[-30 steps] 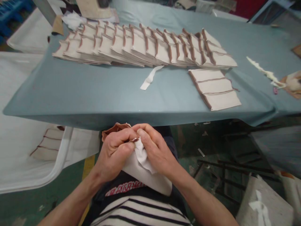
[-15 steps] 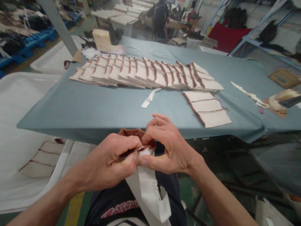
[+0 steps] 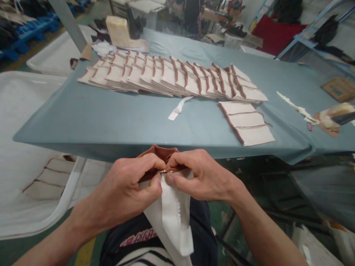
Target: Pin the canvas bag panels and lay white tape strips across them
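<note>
In front of my body, just off the table's near edge, my left hand [image 3: 126, 186] and my right hand [image 3: 203, 173] hold a brown and white sewn piece [image 3: 158, 150]. Each hand pinches its brown edge between thumb and forefinger, the thumb tips almost meeting. From that edge a white strip [image 3: 172, 216] with a frayed side hangs over my dark clothing. The pinched spot itself is mostly covered by my fingers. Beyond my hands, a single cream panel with brown edging [image 3: 248, 123] lies flat on the blue-grey table cover [image 3: 124, 118].
Overlapping cream panels [image 3: 169, 75] run in a row across the table. A white scrap strip [image 3: 179, 109] lies in front of them. At left stands a white bin [image 3: 24, 155] with panels [image 3: 50, 179] inside. Tape dispensers and a cardboard box [image 3: 338, 89] sit toward the table's ends.
My right hand's fingers have folded down over the brown edge, and the thumbs are closer together. The white strip hangs straighter. The camera view has tilted down slightly.
</note>
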`<state>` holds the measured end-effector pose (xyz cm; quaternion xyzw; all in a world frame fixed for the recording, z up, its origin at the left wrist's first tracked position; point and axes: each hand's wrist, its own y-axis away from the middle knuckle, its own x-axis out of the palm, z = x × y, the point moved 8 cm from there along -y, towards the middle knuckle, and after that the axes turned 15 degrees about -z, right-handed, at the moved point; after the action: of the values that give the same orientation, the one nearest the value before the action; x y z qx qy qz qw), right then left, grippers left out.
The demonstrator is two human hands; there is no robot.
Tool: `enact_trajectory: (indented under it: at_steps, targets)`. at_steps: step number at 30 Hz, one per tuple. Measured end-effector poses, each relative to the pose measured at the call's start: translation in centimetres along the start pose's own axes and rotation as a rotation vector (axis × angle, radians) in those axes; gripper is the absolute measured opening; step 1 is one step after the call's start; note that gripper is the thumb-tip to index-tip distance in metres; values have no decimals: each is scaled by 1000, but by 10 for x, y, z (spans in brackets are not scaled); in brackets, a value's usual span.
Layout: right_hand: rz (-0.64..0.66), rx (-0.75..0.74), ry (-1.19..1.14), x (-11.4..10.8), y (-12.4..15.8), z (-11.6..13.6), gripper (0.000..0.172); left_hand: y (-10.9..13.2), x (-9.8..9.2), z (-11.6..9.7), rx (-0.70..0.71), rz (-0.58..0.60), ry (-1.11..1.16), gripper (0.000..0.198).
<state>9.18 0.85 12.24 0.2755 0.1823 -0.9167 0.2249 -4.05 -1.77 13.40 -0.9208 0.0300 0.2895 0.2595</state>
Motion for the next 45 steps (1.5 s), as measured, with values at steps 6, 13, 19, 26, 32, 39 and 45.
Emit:
enact_trajectory:
  at_steps: [6, 13, 19, 26, 32, 39, 45]
  targets:
    - [-148, 15, 2, 4, 2, -2, 10, 0, 1, 7, -60, -48, 9, 20]
    - [-220, 110, -177, 11, 5, -7, 9, 6, -1, 4, 27, -89, 13, 19]
    - [-266, 132, -220, 13, 11, -10, 9, 11, 5, 20, -184, 19, 153, 14]
    - [-346, -8, -40, 1, 13, 3, 10, 10, 17, 28, -367, 207, 205, 19]
    - [-358, -204, 208, -12, 16, 23, 12, 9, 18, 19, -316, 188, 162, 22]
    - [-320, -464, 575, -10, 19, 43, 29, 4, 21, 14, -294, 170, 84, 24]
    - [-287, -573, 631, 0, 18, 42, 32, 9, 29, 27, -435, 205, 115, 22]
